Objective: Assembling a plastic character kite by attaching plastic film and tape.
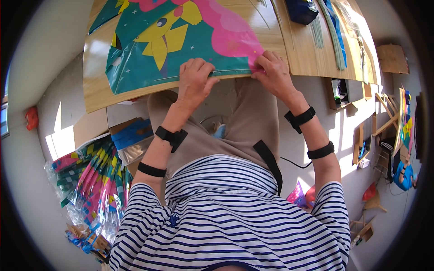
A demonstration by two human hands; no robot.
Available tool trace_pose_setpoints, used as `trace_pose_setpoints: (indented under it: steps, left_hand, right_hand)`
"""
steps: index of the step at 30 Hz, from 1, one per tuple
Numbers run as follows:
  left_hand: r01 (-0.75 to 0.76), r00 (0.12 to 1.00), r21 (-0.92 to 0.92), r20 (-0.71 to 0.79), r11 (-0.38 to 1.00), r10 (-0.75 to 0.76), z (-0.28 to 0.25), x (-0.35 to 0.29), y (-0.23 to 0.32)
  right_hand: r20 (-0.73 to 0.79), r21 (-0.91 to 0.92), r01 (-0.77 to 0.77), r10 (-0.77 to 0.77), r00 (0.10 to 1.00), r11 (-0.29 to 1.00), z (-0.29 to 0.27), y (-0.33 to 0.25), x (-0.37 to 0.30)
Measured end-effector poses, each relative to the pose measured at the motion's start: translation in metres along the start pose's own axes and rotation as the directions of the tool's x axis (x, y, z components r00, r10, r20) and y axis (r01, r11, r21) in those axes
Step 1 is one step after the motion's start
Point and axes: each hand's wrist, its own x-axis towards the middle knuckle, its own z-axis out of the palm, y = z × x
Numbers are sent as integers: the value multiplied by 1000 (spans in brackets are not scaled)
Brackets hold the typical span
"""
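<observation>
One sheet (199,45): top cut off; glossy, teal-pink.
Table edge (101,101): our right hand (275,76) pinching sheet; left hand (194,79) curled, grip we cannot tell.

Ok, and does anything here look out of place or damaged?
Nothing looks spilled or clearly damaged; the thin rod runs along the near edge of the printed sheet. The heap of shiny film to your left looks untidy, bunched in uneven folds.

Left fingers (207,67), right fingers (263,62) curled at thin rod (233,70) along edge of printed sheet (196,47) on wooden table (97,98).
</observation>
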Motion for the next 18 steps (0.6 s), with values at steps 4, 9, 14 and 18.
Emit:
trace_pose_setpoints:
  steps: [4, 9, 14, 18]
  left_hand:
    - [19, 1000, -25, -13, 999, -20, 5, 3, -5]
    - [24, 999, -17, -31, 1000, -25, 7, 6, -4]
    - [8, 998, -8, -59, 1000, -9, 11, 9, 6]
    - [30, 998, -22, -50, 999, -31, 14, 10, 4]
  right_hand:
    - [-8, 46, 4, -4, 1000, 999, 2, 5, 0]
    - [0, 44, -4, 4, 1000, 999, 1, 6, 1]
    - [-10, 32, -8, 9, 1000, 999, 1, 6, 2]
    - [-26, 52, -14, 16, 1000, 999, 5, 11, 1]
